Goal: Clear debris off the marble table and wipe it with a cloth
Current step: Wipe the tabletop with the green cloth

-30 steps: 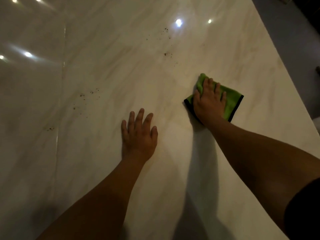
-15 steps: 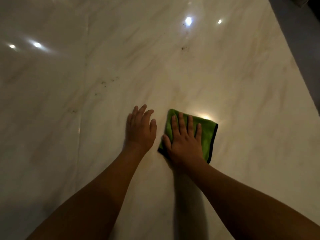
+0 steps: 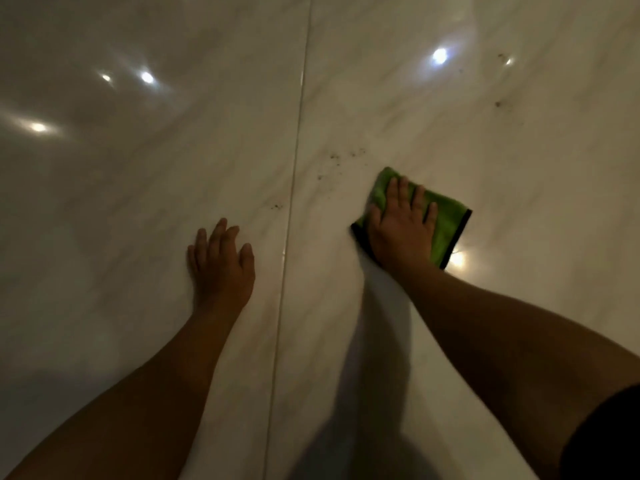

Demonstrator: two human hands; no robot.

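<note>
The marble worktop (image 3: 519, 306) fills the view. A straight seam (image 3: 294, 168) runs from its far side toward the person and divides it into a left slab and a right slab.

Right grip (image 3: 401, 230): palm down, fingers straight and slightly spread, pressed flat on the green cloth (image 3: 446, 220). No finger curls round the fabric.

Cloth: folded, edged with a dark binding, lying flat on the right slab, apart from the seam. Its far corner and right side show beyond the grip.

Left grip (image 3: 221, 268): wide and flat, palm down on the left slab just beside the seam, fingers straight and close together, holding nothing. It is well apart from the cloth.

Debris (image 3: 337, 161): dark specks scattered on the right slab, near the cloth's far corner and toward the seam, not touching the cloth. A smaller cluster (image 3: 277, 206) lies at the seam. More specks (image 3: 498, 103) lie farther off to the right.

Bright light reflections (image 3: 440, 56) dot the polished surface; one (image 3: 457, 259) sits just beside the cloth's near right corner. A dark sleeve (image 3: 606, 438) covers the upper right arm.
</note>
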